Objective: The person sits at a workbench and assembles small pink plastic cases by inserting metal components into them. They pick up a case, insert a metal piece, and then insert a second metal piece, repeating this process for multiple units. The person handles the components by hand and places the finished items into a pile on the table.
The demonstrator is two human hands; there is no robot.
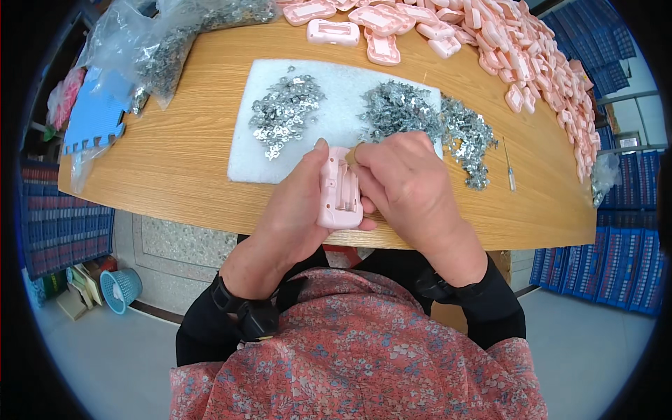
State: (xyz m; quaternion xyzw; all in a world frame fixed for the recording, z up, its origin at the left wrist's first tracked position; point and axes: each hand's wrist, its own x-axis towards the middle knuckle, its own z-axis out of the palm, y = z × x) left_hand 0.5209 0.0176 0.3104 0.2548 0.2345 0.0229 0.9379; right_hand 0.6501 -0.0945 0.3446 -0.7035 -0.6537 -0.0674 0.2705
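Note:
My left hand (pixel 297 199) is closed around a pale pink plastic casing (pixel 329 194) with an open battery compartment, tilted upright above the near table edge. My right hand (pixel 406 178) is pinched at the casing's upper right side, thumb and forefinger at the compartment's top end. Whatever lies between those fingertips is too small and covered to make out. Just beyond my hands, a white foam sheet (pixel 245 157) bears a pile of small shiny metal pieces (pixel 285 112) on the left. A second pile of metal pieces (pixel 399 108) lies behind my right hand.
More metal pieces (pixel 470 136) spill right of the foam, beside a thin screwdriver-like tool (pixel 510 175). Many pink casings (pixel 504 49) are heaped along the far right. A clear bag of metal parts (pixel 164 63) and a blue foam mat (pixel 94 115) sit far left.

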